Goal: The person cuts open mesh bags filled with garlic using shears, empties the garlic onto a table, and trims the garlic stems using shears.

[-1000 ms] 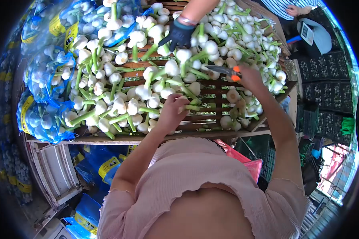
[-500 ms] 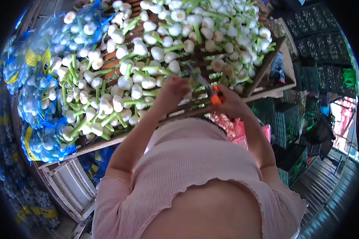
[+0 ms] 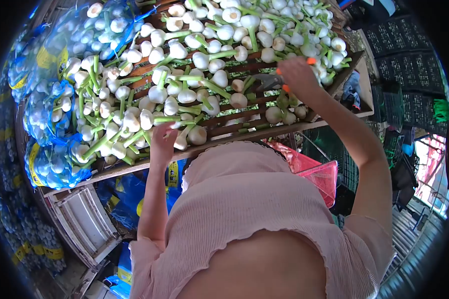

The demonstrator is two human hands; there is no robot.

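Observation:
Many white garlic bulbs (image 3: pixel 157 94) with green stems lie over a slatted wooden table. My right hand (image 3: pixel 298 77) is wrapped round orange-handled pruning shears (image 3: pixel 269 81), whose metal blades point left above the slats. Just below that hand, a few garlic bulbs (image 3: pixel 288 118) sit in the table's front right corner. At the front edge, left of my body, my left hand (image 3: pixel 163 143) is beside garlic bulbs and a green stem (image 3: pixel 167 119). Its fingers look slightly apart, with nothing visible in them.
Blue net bags of garlic (image 3: pixel 52 164) are piled at the left. The table has a raised wooden front rim (image 3: pixel 119 172). A pink-red plastic crate (image 3: pixel 322 182) stands below the table, right of my body. Dark crates (image 3: pixel 409 60) are stacked at the far right.
My left hand has moved left and down, away from the shears to the front garlic. My right hand has carried the shears up and to the right.

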